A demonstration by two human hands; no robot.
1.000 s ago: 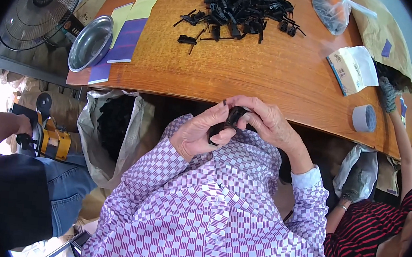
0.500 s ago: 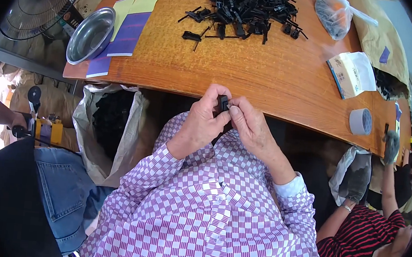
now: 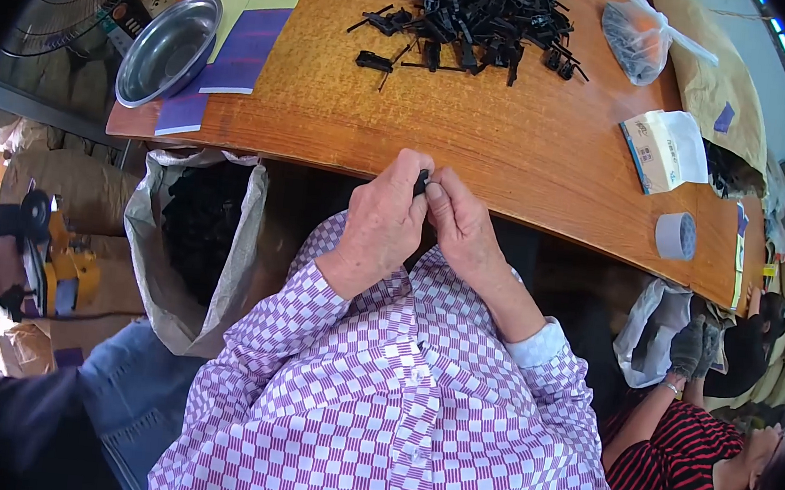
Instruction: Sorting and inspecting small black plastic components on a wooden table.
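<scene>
My left hand [image 3: 382, 222] is closed around a small black plastic part [image 3: 421, 182], held just off the table's near edge. The fingertips of my right hand [image 3: 463, 228] pinch the same part from the other side. Most of the part is hidden by my fingers. Farther up on the wooden table [image 3: 329, 116] lies a heap of black plastic parts [image 3: 490, 18] with thin rods sticking out. One loose black part [image 3: 373, 60] sits at the heap's near left.
A steel bowl [image 3: 168, 49] and purple and yellow papers [image 3: 249, 47] lie at left. Right are a tied plastic bag [image 3: 635, 43], a tissue pack [image 3: 663, 153] and a tape roll [image 3: 675, 235]. A sack of black parts [image 3: 151, 250] stands below. A person in red-black stripes [image 3: 674, 461] sits at right.
My hands have closed in more tightly around the black part, covering more of it. At left, a person with a yellow tool has shifted. The right-hand person's gloved hands have come together lower down.
</scene>
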